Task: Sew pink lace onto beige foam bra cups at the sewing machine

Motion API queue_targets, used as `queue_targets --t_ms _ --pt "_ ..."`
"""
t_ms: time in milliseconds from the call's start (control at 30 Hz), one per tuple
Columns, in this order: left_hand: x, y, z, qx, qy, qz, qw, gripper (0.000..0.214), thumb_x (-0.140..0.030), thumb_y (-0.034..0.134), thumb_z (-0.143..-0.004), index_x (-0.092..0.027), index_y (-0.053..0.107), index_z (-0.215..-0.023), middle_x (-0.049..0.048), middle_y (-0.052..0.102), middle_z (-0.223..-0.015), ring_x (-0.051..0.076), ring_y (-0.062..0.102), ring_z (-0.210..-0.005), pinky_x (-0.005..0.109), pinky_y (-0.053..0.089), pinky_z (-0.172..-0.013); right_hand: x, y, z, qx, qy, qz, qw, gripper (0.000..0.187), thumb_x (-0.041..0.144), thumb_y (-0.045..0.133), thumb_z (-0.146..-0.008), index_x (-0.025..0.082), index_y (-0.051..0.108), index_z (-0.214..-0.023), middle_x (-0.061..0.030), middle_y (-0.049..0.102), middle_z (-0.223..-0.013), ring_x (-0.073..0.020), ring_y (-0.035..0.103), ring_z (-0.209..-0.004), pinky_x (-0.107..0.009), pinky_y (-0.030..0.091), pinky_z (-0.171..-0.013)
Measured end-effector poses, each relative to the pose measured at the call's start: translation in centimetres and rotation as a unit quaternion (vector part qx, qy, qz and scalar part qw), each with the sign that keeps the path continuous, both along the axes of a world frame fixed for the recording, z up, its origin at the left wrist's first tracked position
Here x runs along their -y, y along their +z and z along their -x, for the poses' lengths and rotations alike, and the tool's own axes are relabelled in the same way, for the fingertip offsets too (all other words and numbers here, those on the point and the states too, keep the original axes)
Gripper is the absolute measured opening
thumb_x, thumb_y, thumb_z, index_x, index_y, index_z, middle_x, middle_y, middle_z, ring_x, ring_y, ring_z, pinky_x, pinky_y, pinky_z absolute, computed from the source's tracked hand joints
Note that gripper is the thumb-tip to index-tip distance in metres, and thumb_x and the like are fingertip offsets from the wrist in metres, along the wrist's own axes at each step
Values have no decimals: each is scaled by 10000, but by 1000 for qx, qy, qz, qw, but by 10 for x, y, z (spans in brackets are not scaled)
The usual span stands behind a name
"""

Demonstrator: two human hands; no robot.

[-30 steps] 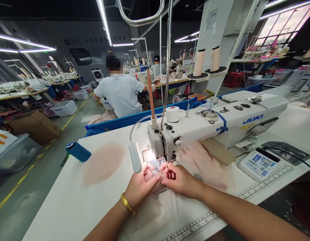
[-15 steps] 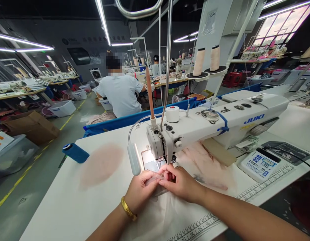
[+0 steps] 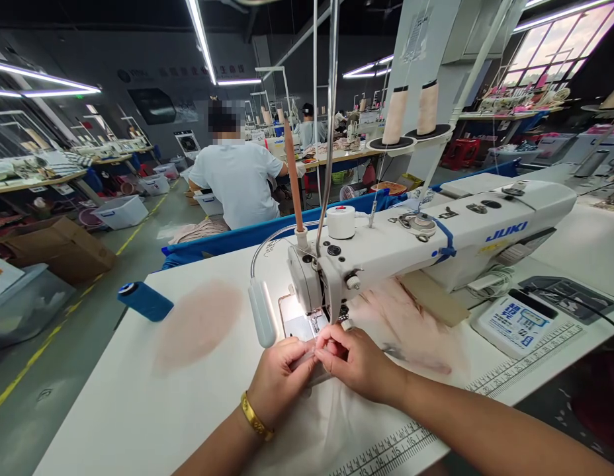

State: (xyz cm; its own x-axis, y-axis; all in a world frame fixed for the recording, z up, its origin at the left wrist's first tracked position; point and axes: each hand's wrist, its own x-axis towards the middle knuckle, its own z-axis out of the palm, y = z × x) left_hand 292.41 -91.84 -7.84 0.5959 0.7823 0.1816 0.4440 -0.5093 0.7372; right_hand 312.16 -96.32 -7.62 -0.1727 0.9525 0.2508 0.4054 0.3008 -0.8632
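Just in front of the needle area of a white sewing machine [image 3: 416, 241], my two hands meet over a piece of thin, sheer fabric [image 3: 329, 413]. My left hand [image 3: 282, 371] wears a gold bracelet and pinches the fabric's edge between thumb and fingers. Close beside it, my right hand [image 3: 354, 360] pinches the same edge, fingertips almost touching the left ones. The rest of the sheer fabric trails down over the table toward me. A lamp [image 3: 261, 314] lights the metal needle plate [image 3: 294, 318] behind my fingers.
A blue thread cone [image 3: 145, 301] lies at the table's left, near a sheer pink piece [image 3: 200, 327]. More pink fabric [image 3: 411, 330] spreads right under the machine arm. A white container [image 3: 514, 325] stands right, by ruler markings [image 3: 528, 360]. A person [image 3: 235, 178] sits beyond the table.
The camera view has shifted slightly. My hands stay at the same spot with the fabric pinched; the fingers have moved only a little.
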Motion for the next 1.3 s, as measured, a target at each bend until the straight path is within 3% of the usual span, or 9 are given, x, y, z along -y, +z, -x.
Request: queue_targets --t_ms 200,367,467,633,733,833,967,1100,1300 --pt "2 3 -1 16 4 9 1000 342 -381 556 -941 -190 679 -685 17 604 -646 141 515 -609 240 419 -579 1 -1 0 7 4 -28 1000 105 221 567 -919 213 541 -818 83 449 -599 -113 445 -571 -262 336 -629" --pt "6 13 -5 70 -4 200 977 278 -401 599 -909 -210 729 -1064 7 678 -765 131 559 -563 239 492 -551 1 1 -1 12 13 -31 999 129 226 509 -951 219 521 -823 78 448 -605 -119 445 -573 -263 334 -622" --pt "8 18 -8 76 17 279 957 313 -446 633 -859 -188 707 -1019 -7 646 -693 136 562 -533 248 497 -528 2 1 -1 11 14 -33 999 147 252 495 -968 221 508 -824 78 435 -610 -120 433 -572 -268 331 -628" --pt "9 15 -8 76 51 293 952 322 -510 650 -817 -195 627 -875 -42 537 -606 146 543 -504 259 474 -496 1 0 -2 18 9 -29 999 165 276 494 -968 219 504 -814 72 432 -628 -122 432 -586 -270 327 -634" --pt "6 9 -7 51 57 223 972 298 -497 589 -867 -206 594 -802 -27 520 -651 148 533 -543 265 462 -519 -1 -2 -1 40 -3 -25 999 166 262 486 -968 218 507 -809 65 449 -627 -132 447 -601 -274 332 -640" --pt "3 2 -9 -32 70 56 996 293 -391 533 -887 -210 509 -658 13 525 -721 179 554 -665 288 447 -597 -3 -7 1 101 -24 -18 994 141 182 502 -936 218 508 -799 55 495 -614 -149 476 -623 -284 329 -645" --pt "3 -1 -13 -126 92 -124 980 151 -294 552 -875 -212 546 -749 44 577 -815 227 560 -748 344 428 -668 -5 -15 4 212 -61 -37 975 151 102 531 -899 214 517 -799 18 583 -677 -178 517 -674 -304 331 -658" --pt "7 -1 -12 -122 84 -279 949 82 -196 540 -923 -196 622 -931 81 650 -970 248 594 -842 396 433 -786 -7 -21 4 255 -78 -50 963 93 125 546 -933 215 561 -914 -10 628 -754 -210 558 -737 -310 361 -675" --pt "10 -3 -7 -120 -20 -330 936 304 -84 419 -1016 -209 668 -893 15 726 -894 183 601 -759 371 401 -790 -7 -21 -1 245 -83 -72 963 93 155 566 -966 223 597 -911 -41 657 -912 -224 592 -848 -297 401 -697"
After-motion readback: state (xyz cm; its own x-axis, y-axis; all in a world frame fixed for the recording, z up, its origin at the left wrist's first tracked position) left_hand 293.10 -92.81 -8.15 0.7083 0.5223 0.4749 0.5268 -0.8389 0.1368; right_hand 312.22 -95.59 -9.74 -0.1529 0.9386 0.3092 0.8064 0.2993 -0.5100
